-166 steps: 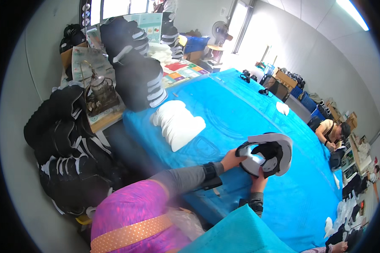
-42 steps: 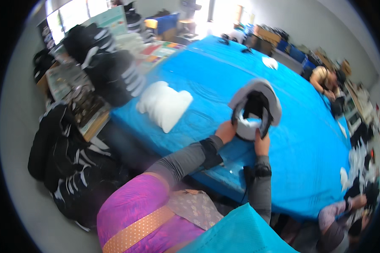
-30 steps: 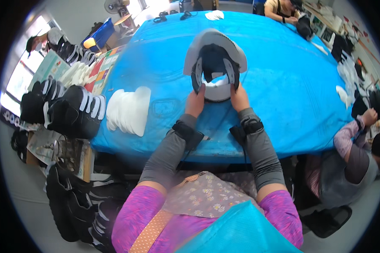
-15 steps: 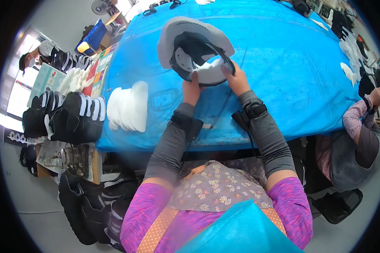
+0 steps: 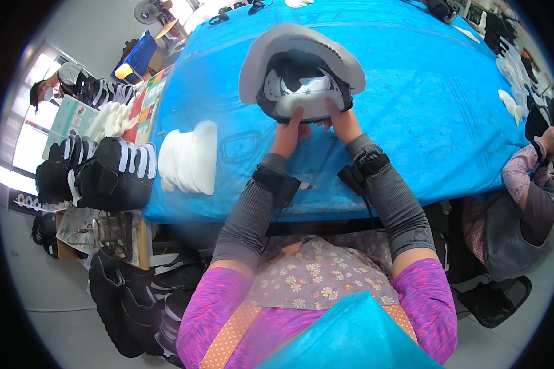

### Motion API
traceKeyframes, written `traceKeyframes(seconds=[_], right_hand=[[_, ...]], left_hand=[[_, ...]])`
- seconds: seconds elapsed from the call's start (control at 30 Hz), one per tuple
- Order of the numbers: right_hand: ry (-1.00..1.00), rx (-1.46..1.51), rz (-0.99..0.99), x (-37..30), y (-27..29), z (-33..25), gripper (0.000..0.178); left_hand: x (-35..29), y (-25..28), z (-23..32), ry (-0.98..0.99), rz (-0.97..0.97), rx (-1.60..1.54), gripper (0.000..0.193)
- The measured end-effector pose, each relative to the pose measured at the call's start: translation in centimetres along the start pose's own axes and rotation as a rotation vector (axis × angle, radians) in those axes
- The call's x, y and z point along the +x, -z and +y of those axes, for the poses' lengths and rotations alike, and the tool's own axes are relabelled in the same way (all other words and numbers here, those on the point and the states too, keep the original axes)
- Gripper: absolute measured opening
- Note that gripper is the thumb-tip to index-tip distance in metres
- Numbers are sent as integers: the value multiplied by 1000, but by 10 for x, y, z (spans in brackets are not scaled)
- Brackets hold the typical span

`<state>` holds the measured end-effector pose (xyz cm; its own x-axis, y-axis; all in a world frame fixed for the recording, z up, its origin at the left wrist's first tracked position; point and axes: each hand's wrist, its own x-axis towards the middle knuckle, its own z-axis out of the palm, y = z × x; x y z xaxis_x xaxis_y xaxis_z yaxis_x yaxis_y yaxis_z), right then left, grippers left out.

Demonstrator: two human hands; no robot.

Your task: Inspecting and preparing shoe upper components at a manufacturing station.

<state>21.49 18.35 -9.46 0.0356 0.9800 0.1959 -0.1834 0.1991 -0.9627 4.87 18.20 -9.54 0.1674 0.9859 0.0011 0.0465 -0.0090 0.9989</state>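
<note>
I hold a cap-like padded piece (image 5: pixel 302 49) over the table, its hollow side facing me. It has a broad pale grey curved flap, a black inside and a white band along the near edge. My left hand (image 5: pixel 291 131) grips the near edge on the left, its thumb pressed on the white band. My right hand (image 5: pixel 343 118) grips the same edge on the right, thumb also on the white. The other fingers are mostly hidden beneath the piece. Left of my arms lies a fanned stack of white rounded pads (image 5: pixel 191 160) on the blue-covered table (image 5: pixel 424 123).
Several black-and-white pieces (image 5: pixel 107 175) stand at the table's left, with more black ones (image 5: pixel 126 301) below. At the right edge sits another person (image 5: pixel 523 197), arms at the table. White pieces (image 5: pixel 510 106) and clear plastic lie at the far right.
The padded piece has shifted slightly right and turned, so its white inside shows more to me. Both hands have drawn closer together along its near edge.
</note>
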Motion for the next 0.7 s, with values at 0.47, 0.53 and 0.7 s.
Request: traceKeyframes(seconds=[0.47, 0.53, 0.7], right_hand=[[-103, -214, -178, -6, -7, -20, 34], [-92, -196, -169, -5, -3, -11, 34], [-115, -157, -187, -5, -4, -11, 34]], left_hand=[[2, 0, 2, -132, 30, -85, 37], [3, -1, -2, -119, 19, -119, 38], [2, 6, -7, -18, -19, -64, 41]])
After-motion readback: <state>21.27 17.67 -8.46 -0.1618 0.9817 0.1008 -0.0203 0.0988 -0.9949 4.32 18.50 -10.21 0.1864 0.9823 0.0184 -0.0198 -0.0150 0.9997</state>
